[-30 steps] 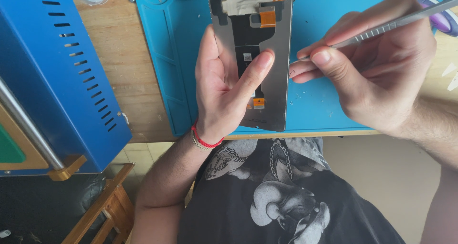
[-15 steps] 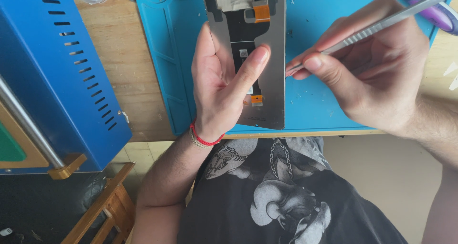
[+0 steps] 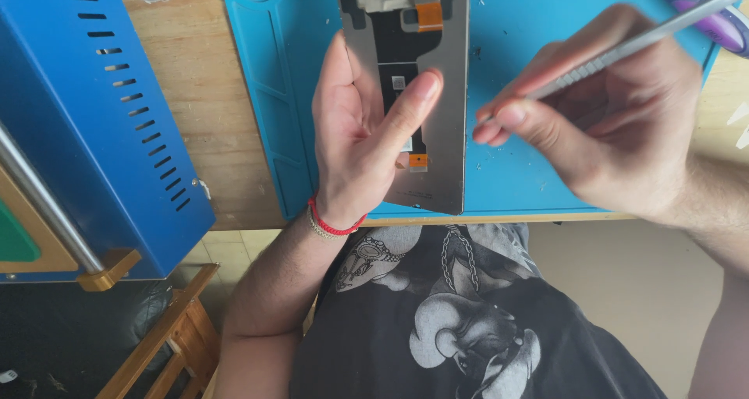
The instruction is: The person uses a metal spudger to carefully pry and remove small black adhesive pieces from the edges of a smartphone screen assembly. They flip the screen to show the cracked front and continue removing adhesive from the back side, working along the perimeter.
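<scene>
Upright, phone screen panel (image 3: pixel 445 134) in left hand (image 3: pixel 359 141).

Black T-shirt (image 3: pixel 468 321) with grey chain-and-figure print, bare forearms, red cord bracelet (image 3: pixel 331 223) on left wrist.

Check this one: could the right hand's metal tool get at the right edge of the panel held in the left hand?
Probably yes. The metal tool in the right hand points at the panel, whose right edge is uncovered; the left hand grips elsewhere.
</scene>
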